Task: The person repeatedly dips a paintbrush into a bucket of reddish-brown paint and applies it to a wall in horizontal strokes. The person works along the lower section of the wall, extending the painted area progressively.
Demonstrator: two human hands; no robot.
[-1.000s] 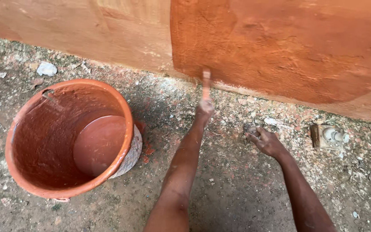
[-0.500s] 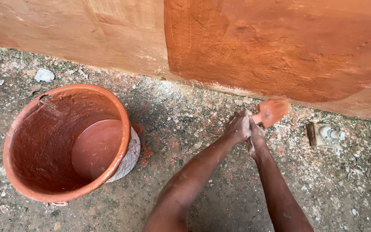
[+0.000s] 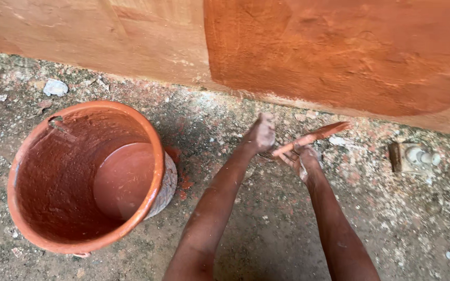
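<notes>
— Both hands have drawn a little apart since half a second ago, and the flat tool [image 3: 313, 136], which showed its broad face then, now lies tilted and nearly edge-on. Start at the left, what do you see?

— At the far left a round orange bucket [image 3: 154, 156] stands upright on the gritty ground [image 3: 266, 218], with red slurry [image 3: 123, 179] pooled low inside it. A pale stone [image 3: 54, 87] lies above it, near the foot of the wall [image 3: 105, 36].

— And the hands?

— Next comes the left hand [image 3: 261, 134], closed in a fist. It seems to clamp the near end of the tool, though the fist hides the handle itself. The tool slants up to the right, smeared red. Under it lies the right hand [image 3: 300, 158], open, fingers spread, the palm touching the blade's lower side.

— So which step is this?

— I judge it a pause between strokes: the open palm seems to be wiping or dressing the blade, away from both bucket and wall.

— What does a next move ask for?

— A firm hold with the left fist, and the blade kept level so nothing drips. Behind, the darker wet patch [image 3: 339, 52] covers the wall's right part. A small whitish fitting [image 3: 412, 156] lies on the ground at the far right, well apart.
</notes>
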